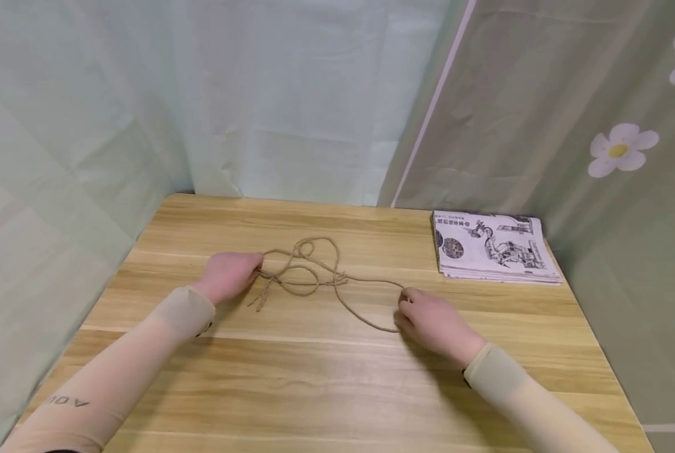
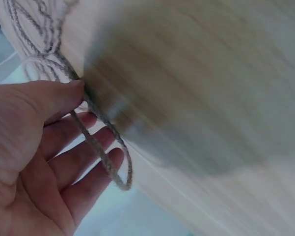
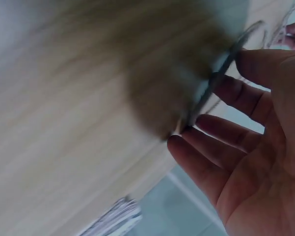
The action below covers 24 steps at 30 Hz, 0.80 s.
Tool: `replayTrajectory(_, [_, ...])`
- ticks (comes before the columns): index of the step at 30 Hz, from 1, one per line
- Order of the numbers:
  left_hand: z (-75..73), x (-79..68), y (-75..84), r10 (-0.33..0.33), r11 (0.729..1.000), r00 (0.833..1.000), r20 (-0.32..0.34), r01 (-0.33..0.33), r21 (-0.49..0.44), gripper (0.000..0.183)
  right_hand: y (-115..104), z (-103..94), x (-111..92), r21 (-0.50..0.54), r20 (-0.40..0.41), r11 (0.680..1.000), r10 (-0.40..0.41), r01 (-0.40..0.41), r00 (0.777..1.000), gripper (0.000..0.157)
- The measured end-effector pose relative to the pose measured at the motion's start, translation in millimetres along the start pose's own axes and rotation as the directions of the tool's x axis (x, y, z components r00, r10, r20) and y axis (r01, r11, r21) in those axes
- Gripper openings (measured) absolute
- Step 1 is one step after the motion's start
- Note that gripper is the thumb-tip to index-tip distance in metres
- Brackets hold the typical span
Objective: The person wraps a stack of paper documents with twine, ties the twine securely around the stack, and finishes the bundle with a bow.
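Observation:
A thin tan rope (image 1: pixel 371 324) lies in loose loops on the wooden table (image 1: pixel 337 390), with frayed ends near its left and middle parts. My left hand (image 1: pixel 231 277) holds the rope's left end. In the left wrist view, a bight of rope (image 2: pixel 103 157) is pinched by the thumb and forefinger and hangs across the other fingers. At the right end of the long loop is my right hand (image 1: pixel 436 324). The right wrist view shows rope (image 3: pixel 206 96) running between its thumb and curled fingertips, slightly blurred.
Folded newspapers (image 1: pixel 492 247) lie at the table's back right corner. A pale curtain (image 1: pixel 314 113) hangs behind the table and along its left side. On the right, a grey-green curtain (image 1: pixel 626 264) bears white flowers.

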<state>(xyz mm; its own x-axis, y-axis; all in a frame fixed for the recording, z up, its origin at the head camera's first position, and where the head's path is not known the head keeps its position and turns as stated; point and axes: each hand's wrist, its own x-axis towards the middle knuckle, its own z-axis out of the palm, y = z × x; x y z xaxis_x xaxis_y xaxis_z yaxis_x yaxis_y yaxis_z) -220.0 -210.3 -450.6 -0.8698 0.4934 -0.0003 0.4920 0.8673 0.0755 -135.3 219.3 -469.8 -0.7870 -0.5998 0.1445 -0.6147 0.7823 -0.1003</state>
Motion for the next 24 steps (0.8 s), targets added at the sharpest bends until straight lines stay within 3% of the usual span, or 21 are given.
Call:
replayTrajectory(9, [1.9,-5.5,-18.4,-0.041,0.999,0.999,-0.021,0.04,-0.034,0.016,22.9,-1.3,-16.5,-0.002,0.011,0.998,0.064,-0.064,0.998,0.012])
replayTrajectory(14, [3.0,-10.9,-28.1,-0.056,0.997,0.998,-0.025,0.055,-0.049,0.015,32.1,-4.0,-21.4,0.008,0.069,0.995,0.097,-0.098,0.993,0.02])
replayTrajectory(17, [2.9,-14.0,-31.9,-0.068,0.996,0.997,-0.025,0.067,-0.054,0.015,36.0,-6.4,-25.9,0.012,0.093,0.994,0.109,-0.111,0.99,0.016])
replayTrajectory(24, [2.1,-21.0,-46.9,-0.096,0.993,0.995,-0.019,0.095,-0.073,0.013,49.7,-15.8,-44.2,0.056,0.088,0.989,0.132,-0.137,0.987,0.02])
